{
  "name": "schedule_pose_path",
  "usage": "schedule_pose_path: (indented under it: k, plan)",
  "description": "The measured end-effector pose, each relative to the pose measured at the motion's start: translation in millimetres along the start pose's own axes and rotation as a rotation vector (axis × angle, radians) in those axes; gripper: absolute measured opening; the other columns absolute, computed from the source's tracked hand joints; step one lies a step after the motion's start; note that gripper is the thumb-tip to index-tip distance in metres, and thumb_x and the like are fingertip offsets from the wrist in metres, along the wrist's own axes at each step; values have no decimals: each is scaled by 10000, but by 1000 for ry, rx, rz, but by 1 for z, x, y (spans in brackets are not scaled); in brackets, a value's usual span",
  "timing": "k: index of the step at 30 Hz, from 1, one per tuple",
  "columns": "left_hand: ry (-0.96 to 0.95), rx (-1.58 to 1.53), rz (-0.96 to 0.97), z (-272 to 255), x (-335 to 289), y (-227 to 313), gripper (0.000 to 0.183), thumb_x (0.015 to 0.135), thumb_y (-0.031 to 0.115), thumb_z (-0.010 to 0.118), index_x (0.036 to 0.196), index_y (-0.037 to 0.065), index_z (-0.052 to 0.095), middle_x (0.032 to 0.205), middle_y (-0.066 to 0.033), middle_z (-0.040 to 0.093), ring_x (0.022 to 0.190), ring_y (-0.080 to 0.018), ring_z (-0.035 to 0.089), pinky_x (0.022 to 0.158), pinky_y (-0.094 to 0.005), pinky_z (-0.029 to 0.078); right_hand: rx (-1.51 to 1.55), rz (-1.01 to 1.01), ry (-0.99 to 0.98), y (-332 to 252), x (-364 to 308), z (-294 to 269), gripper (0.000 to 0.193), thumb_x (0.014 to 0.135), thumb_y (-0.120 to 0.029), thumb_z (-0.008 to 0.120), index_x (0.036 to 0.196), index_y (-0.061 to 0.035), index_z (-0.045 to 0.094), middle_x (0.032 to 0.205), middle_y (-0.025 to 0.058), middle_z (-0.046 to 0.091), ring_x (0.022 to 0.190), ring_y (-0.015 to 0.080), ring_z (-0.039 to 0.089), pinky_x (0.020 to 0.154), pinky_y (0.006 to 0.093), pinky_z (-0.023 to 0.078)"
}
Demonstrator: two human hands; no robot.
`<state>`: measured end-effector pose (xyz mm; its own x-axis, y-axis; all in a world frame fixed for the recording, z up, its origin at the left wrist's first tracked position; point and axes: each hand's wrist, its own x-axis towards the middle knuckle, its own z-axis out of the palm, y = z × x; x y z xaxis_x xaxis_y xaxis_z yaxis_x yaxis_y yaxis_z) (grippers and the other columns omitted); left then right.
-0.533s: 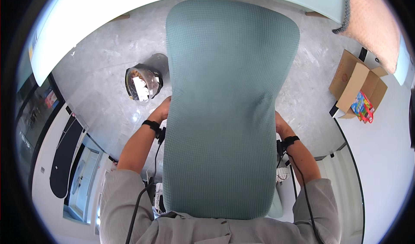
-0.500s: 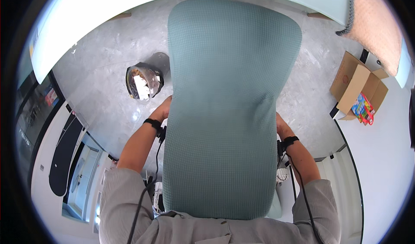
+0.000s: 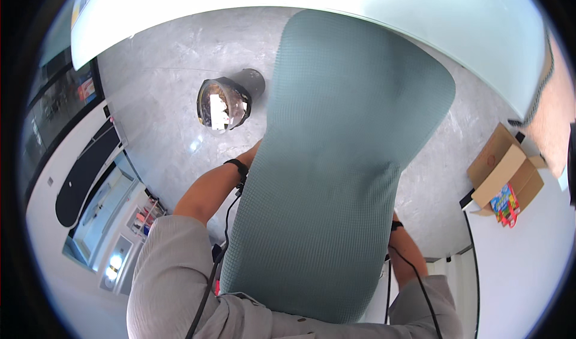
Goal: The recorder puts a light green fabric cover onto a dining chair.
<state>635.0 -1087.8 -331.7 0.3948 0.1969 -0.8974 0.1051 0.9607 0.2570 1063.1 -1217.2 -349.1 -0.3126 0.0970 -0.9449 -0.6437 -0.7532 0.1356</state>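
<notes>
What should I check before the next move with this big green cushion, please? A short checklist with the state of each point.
1. Left hand on the green cushion edge: cannot tell, only the wrist shows.
2. Right hand grip: cannot tell, hidden behind the cushion.
3. Cushion clear of the floor: cannot tell.
4. Bin apart from the cushion: ok, a gap shows.
5. Cardboard box out of the way: ok, far right.
6. Wrist cables free: ok, hanging loose.

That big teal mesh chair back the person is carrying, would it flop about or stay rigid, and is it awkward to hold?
The teal mesh chair back probably stays stiff: it keeps its curved outline with support only low down, where the left hand goes behind one edge. It looks light for its size. Likely awkward, though: it is wide and hides the right hand entirely.
</notes>
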Motion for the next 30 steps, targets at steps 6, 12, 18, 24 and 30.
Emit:
schedule_pose_path:
  k: [6,12,18,24,30]
  plan:
    - [163,-336,-141,-36,43,-63,498,928,258,631,1326,-27,538,1287,-146,599,1142,-210,572,957,-359,479,-45,34,14,2,3,0,511,1014,-308,480,1391,35,441,1330,156,567,1140,255,604,925,375,545]
    - [265,-358,-66,-44,83,-70,493,923,262,635,1308,-35,553,1277,-150,605,1132,-215,583,946,-356,485,-71,56,11,11,9,8,514,1014,-312,479,1393,33,440,1335,155,564,1145,255,600,928,375,543]
    - [136,207,114,-36,72,-25,491,917,268,638,1291,-43,566,1264,-152,612,1118,-217,597,923,-348,498,-69,58,27,16,10,3,516,1014,-316,477,1394,31,439,1339,154,561,1150,254,597,931,376,541]
    - [-52,718,129,-47,40,19,497,908,275,641,1276,-54,576,1258,-156,614,1106,-225,613,899,-341,511,-70,67,23,15,11,0,518,1015,-320,476,1395,29,437,1344,153,558,1156,254,594,934,377,539]
    - [60,312,-236,-45,11,53,569,952,259,574,1395,-73,441,1252,-136,622,1048,-192,639,878,-293,519,-76,73,7,11,23,-2,521,1015,-324,474,1396,28,436,1348,151,555,1161,254,591,938,378,536]
